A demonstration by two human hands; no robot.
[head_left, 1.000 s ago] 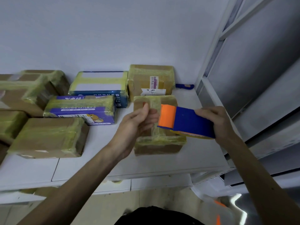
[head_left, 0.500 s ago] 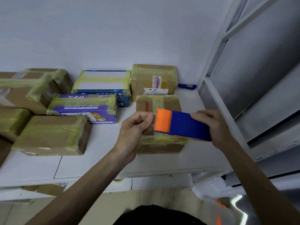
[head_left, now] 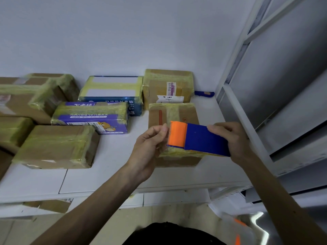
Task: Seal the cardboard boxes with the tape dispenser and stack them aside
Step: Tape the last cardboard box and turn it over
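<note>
My right hand (head_left: 231,138) grips the blue body of the tape dispenser (head_left: 198,139), held level above a small cardboard box (head_left: 174,114) on the white table (head_left: 113,156). The dispenser's orange end points left. My left hand (head_left: 150,145) pinches at that orange end with thumb and fingers closed; I cannot tell whether tape is between them. The box under the dispenser carries yellowish tape bands and a red mark on top.
Several taped boxes lie to the left and behind: a brown one (head_left: 56,147), a purple one (head_left: 92,117), a blue one (head_left: 111,92), a labelled brown one (head_left: 168,85). A blue utility knife (head_left: 204,93) lies by the wall. A metal rack (head_left: 265,85) stands right.
My left hand has drawn its fingers together at the dispenser's orange end, from a more open pinch. Both hands and the dispenser have shifted slightly within the view.
</note>
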